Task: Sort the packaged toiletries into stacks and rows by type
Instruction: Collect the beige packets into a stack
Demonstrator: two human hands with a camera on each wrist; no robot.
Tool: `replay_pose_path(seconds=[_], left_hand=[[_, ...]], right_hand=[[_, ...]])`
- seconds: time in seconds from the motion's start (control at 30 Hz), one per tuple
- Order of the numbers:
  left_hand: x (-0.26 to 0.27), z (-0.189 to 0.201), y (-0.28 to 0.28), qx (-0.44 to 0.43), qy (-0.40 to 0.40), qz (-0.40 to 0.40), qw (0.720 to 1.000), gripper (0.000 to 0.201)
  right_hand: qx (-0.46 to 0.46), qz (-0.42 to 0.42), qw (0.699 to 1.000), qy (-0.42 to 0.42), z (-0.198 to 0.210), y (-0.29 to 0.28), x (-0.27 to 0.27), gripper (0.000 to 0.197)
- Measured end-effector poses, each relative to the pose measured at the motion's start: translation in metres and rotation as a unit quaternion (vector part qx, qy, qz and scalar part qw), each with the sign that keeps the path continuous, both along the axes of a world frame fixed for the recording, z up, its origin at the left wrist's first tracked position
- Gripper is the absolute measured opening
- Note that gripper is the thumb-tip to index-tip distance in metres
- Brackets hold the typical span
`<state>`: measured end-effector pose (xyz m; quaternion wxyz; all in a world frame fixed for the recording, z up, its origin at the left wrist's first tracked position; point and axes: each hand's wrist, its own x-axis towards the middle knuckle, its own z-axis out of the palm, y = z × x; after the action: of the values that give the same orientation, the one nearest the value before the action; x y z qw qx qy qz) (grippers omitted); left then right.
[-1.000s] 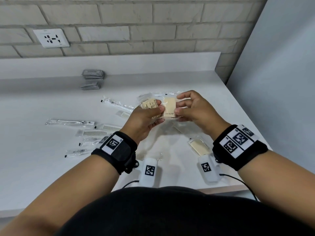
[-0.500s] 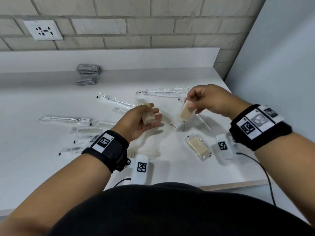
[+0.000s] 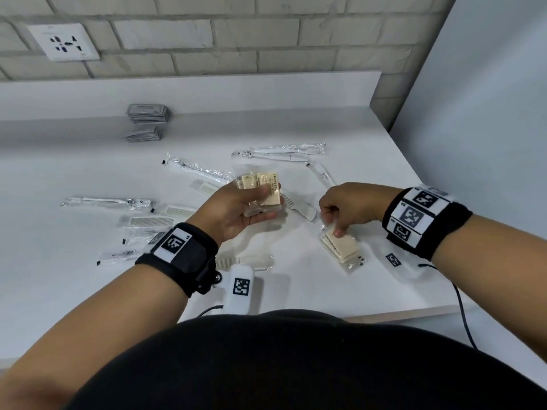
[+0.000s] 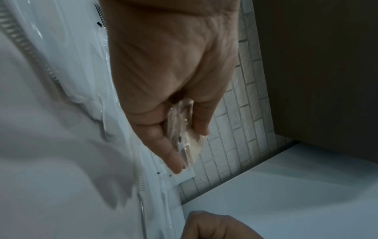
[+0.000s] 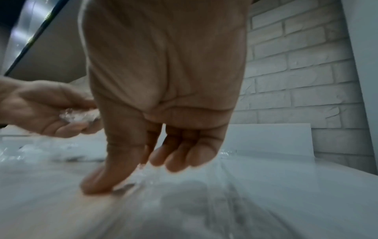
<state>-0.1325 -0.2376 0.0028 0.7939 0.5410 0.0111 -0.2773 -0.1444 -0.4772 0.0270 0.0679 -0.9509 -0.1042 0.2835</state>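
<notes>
The left hand (image 3: 236, 207) is raised above the white counter (image 3: 74, 179), palm up, thumb curled over a small bundle of soap packets (image 3: 262, 187): flat, cream-coloured rectangular bars sealed in clear crinkled film, one with black print along its edge. Two bars show on top; the exact number in the bundle cannot be told. The right hand (image 3: 349, 207) is lowered to the counter with its fingers bent, the thumb tip pressing the near end of the soap stack (image 3: 340, 247), which lies near the front right edge. That stack holds at least two identical wrapped bars, slightly offset; the right wrist view is too blurred to confirm whether the fingers pinch the wrapper. Five long, narrow toothbrush sachets (image 3: 284, 150) of glossy clear plastic can be counted across the middle and left of the counter, with further small packs beside the left wrist band that are partly hidden. Several toothed white combs (image 3: 297, 207) in clear sleeves lie among them; one is partly covered by the left hand. Two stacks of flat grey foil pouches (image 3: 148, 113) stand at the back, near the brick wall (image 3: 266, 39).
</notes>
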Motion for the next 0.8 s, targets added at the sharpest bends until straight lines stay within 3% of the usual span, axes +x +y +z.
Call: replay_pose_path(seconds=[0.07,0.13,0.23,0.27,0.43,0.6,0.8], left_hand=[[0.0,-0.001,0.0,0.01,-0.006,0.007,1.0,0.018],[0.001,-0.002,-0.001,0.008,-0.006,0.01,1.0,0.019],[0.0,0.001,-0.007,-0.001,-0.011,0.001,1.0,0.016],[-0.001,0.002,-0.01,-0.006,-0.013,-0.001,1.0,0.017],[0.002,0.007,-0.013,-0.019,-0.023,0.011,1.0,0.024],[0.001,0.01,-0.01,-0.037,-0.018,0.03,0.999,0.016],[0.0,0.015,-0.011,-0.04,-0.029,0.028,0.998,0.013]], right_hand=[[0.01,0.003,0.998,-0.062,0.0,0.0,-0.003,0.028],[0.108,-0.047,0.983,-0.139,0.01,0.003,-0.002,0.022],[0.357,-0.191,0.902,-0.152,0.027,0.019,0.002,0.016],[0.399,-0.213,0.881,-0.138,0.029,0.027,0.003,0.012],[0.445,-0.272,0.847,-0.103,0.018,0.048,0.003,0.011],[0.487,-0.264,0.828,-0.09,0.029,0.043,0.005,0.009],[0.475,-0.242,0.844,-0.058,0.03,0.048,0.004,0.006]])
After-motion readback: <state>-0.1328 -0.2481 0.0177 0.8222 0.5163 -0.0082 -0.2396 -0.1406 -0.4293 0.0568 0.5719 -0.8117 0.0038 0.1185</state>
